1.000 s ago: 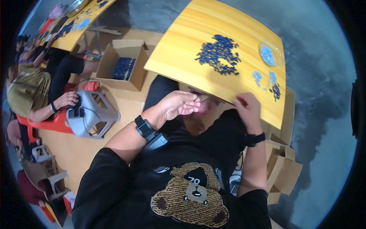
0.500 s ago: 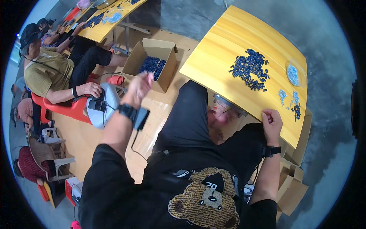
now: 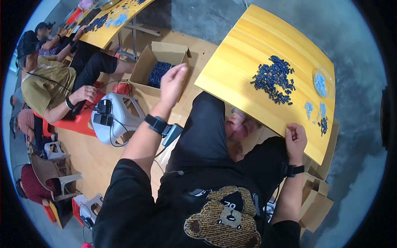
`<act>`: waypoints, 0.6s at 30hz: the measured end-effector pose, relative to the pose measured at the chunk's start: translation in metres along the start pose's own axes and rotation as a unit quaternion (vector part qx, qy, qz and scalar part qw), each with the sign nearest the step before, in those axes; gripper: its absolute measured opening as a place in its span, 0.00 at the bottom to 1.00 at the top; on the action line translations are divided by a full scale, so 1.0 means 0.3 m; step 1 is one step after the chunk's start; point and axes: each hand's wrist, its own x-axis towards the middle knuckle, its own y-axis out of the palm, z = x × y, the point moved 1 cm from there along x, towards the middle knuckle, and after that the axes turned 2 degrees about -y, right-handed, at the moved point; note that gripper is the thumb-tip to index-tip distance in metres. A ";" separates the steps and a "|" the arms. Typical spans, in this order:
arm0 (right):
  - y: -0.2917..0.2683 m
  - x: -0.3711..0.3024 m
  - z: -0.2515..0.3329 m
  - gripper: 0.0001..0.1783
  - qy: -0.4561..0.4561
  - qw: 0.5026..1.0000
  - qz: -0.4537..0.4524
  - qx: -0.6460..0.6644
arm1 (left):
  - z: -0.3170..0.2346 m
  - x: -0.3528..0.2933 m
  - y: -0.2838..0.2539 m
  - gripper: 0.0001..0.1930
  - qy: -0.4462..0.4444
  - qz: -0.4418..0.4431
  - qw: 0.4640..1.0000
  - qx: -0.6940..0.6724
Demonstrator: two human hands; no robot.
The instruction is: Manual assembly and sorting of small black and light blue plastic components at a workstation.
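Observation:
My left hand (image 3: 173, 84) is stretched out to my left, fingers apart and holding nothing, next to an open cardboard box (image 3: 165, 51) filled with small dark blue parts (image 3: 158, 73). My right hand (image 3: 295, 138) rests on the near edge of a yellow wooden table (image 3: 244, 62), fingers curled; whether it pinches anything I cannot tell. A pile of dark blue parts (image 3: 275, 80) lies on the table, with smaller light blue and dark heaps (image 3: 317, 113) nearer my right hand. Both wrists wear black bands.
A clear round dish of light blue parts (image 3: 320, 82) sits at the table's far right. A white stool with a black device (image 3: 113, 115) stands at my left. A seated person in an olive shirt (image 3: 45, 89) and others work at a second yellow table (image 3: 109, 20). Cardboard boxes (image 3: 316, 198) stand at right.
My left hand left the table edge, swung out to the left and now reaches toward the box of parts. My right hand stayed on the table edge. The view turned left.

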 end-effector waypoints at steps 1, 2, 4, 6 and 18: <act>0.000 0.001 -0.017 0.05 0.007 1.000 -0.003 -0.002 | -0.027 0.004 0.050 0.17 0.077 0.021 0.995 0.054; -0.001 0.000 -0.035 0.05 0.016 1.000 -0.009 -0.004 | -0.064 0.002 0.105 0.17 0.143 0.034 0.984 0.100; -0.005 0.002 -0.036 0.05 0.018 1.000 -0.018 -0.006 | -0.152 -0.016 0.221 0.20 0.229 0.070 0.958 0.158; 0.004 0.008 -0.038 0.06 0.015 0.999 -0.028 -0.011 | -0.204 -0.059 0.311 0.23 0.241 0.118 0.948 0.174; -0.007 0.002 -0.016 0.06 -0.003 0.999 -0.041 -0.024 | -0.176 -0.181 0.548 0.50 0.259 0.195 0.797 0.509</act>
